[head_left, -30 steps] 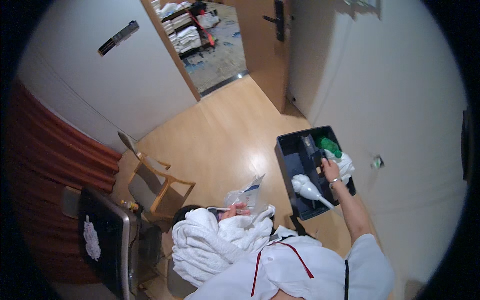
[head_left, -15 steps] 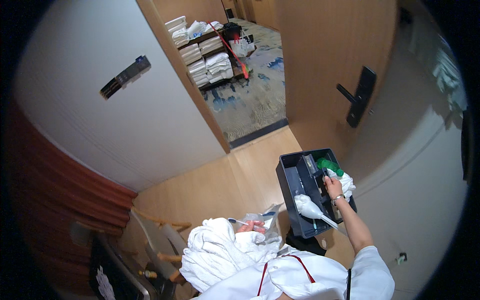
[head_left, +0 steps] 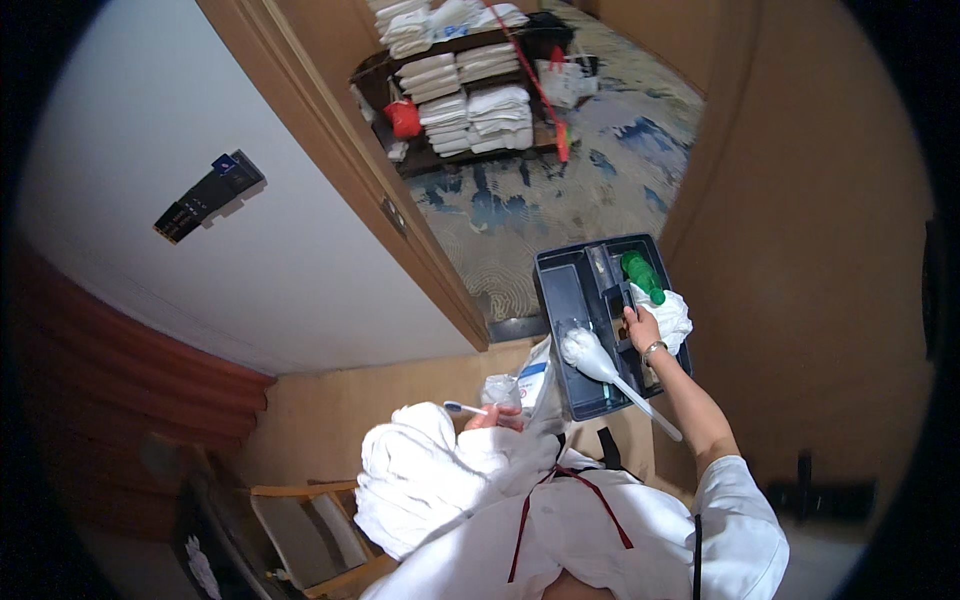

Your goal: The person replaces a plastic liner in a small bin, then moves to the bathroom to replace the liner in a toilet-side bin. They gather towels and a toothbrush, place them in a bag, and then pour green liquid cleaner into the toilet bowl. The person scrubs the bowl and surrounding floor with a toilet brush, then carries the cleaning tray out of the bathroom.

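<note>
My right hand [head_left: 642, 330] is closed round the middle handle of a dark grey cleaning caddy [head_left: 568, 285]. Inside the caddy lie a green bottle [head_left: 642, 275], a bunched white cloth [head_left: 672, 320] and a white toilet brush [head_left: 592, 358] whose handle sticks out over the near rim. A bundle of white towels [head_left: 415, 480] rests over my left arm, against my body. Beyond it my left hand [head_left: 495, 416] is closed on a toothbrush [head_left: 462, 407] with a dark head. Clear plastic packaging [head_left: 500, 390] and a white-and-blue packet [head_left: 535, 378] are at those fingers, partly hidden.
A brown door [head_left: 790, 250] stands open on the right, its frame [head_left: 345, 180] on the left. Past the threshold [head_left: 518, 328], a cart [head_left: 440, 162] with stacked white towels stands on patterned carpet. A wooden chair [head_left: 310, 535] and red curtain [head_left: 120, 360] are at lower left.
I have moved forward to the doorway; the cart looks nearer and the caddy now hangs over the threshold. Both hands keep their holds.
</note>
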A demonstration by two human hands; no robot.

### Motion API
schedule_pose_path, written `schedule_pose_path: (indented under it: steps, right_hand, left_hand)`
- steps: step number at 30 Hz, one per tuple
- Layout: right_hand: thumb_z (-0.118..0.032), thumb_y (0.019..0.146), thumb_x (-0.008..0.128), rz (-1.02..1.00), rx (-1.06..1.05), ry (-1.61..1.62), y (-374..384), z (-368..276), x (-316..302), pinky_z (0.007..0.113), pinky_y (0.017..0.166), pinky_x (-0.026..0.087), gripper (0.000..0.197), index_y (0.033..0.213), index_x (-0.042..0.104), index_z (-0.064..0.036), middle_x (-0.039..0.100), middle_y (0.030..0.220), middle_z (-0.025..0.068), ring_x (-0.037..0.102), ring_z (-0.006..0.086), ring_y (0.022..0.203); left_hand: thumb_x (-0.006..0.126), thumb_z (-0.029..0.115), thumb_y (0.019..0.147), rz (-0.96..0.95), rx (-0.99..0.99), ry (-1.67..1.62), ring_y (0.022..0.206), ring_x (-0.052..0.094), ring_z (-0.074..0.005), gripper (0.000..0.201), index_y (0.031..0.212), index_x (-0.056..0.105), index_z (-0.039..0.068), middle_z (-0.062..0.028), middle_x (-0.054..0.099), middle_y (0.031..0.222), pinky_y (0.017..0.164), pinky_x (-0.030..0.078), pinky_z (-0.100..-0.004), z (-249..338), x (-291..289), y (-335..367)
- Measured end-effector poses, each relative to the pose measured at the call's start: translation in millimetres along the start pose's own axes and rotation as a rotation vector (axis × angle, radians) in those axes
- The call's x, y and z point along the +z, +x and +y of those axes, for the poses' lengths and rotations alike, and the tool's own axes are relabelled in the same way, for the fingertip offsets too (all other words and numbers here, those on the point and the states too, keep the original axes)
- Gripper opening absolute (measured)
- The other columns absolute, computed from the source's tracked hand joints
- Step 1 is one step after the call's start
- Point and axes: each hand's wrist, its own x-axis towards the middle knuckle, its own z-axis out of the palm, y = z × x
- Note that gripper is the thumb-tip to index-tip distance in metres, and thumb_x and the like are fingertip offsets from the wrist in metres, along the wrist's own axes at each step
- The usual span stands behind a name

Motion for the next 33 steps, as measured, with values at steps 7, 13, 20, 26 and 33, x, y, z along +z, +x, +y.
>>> schedule_pose_path:
  steps: [7,13,20,26,33]
  right_hand:
    - [-0.033,0.092,0.05,-0.125,0.06,0.154,226,-67,47,0.026,0.047,0.038,0.033,0.079,0.056,-0.0032,0.052,0.061,0.0019,0.046,0.0107,0.049]
    - [-0.035,0.091,0.052,-0.231,-0.005,0.14,379,-122,80,0.023,0.046,0.036,0.035,0.077,0.057,-0.0038,0.052,0.058,0.0007,0.045,0.0088,0.048]
    - [-0.036,0.089,0.053,-0.446,-0.113,-0.068,610,-148,214,0.027,0.048,0.04,0.037,0.078,0.058,-0.0017,0.054,0.059,0.003,0.05,0.012,0.051]
    - [-0.041,0.088,0.053,-0.623,-0.374,-0.557,782,-222,390,0.034,0.053,0.043,0.041,0.08,0.056,-0.0013,0.058,0.064,0.0089,0.054,0.0192,0.055]
    - [-0.042,0.089,0.052,-0.872,-0.347,-0.377,865,-281,617,0.031,0.056,0.043,0.04,0.083,0.055,-0.0027,0.057,0.066,0.0061,0.053,0.0161,0.058]
  left_hand:
    - [0.045,0.045,0.093,-0.071,-0.115,0.136,0.071,0.061,-0.0138,0.044,0.1,0.06,0.004,-0.0062,0.065,0.082,0.065,0.049,-0.0278,78,7,266]
    - [0.046,0.045,0.092,0.034,-0.13,0.165,0.067,0.058,-0.0114,0.043,0.094,0.063,0.006,-0.0039,0.064,0.077,0.061,0.046,-0.0269,161,21,375]
    - [0.047,0.04,0.093,0.395,0.229,-0.072,0.065,0.062,-0.0178,0.039,0.1,0.059,0.003,-0.0099,0.064,0.089,0.056,0.05,-0.0297,210,-41,515]
    - [0.045,0.038,0.094,0.719,0.177,-0.253,0.07,0.064,-0.019,0.037,0.095,0.056,0.003,-0.0112,0.064,0.089,0.061,0.052,-0.0325,268,-68,598]
    - [0.044,0.037,0.095,0.924,0.247,-0.442,0.067,0.062,-0.0179,0.039,0.094,0.057,0.001,-0.0113,0.065,0.08,0.06,0.051,-0.0299,320,-178,718]
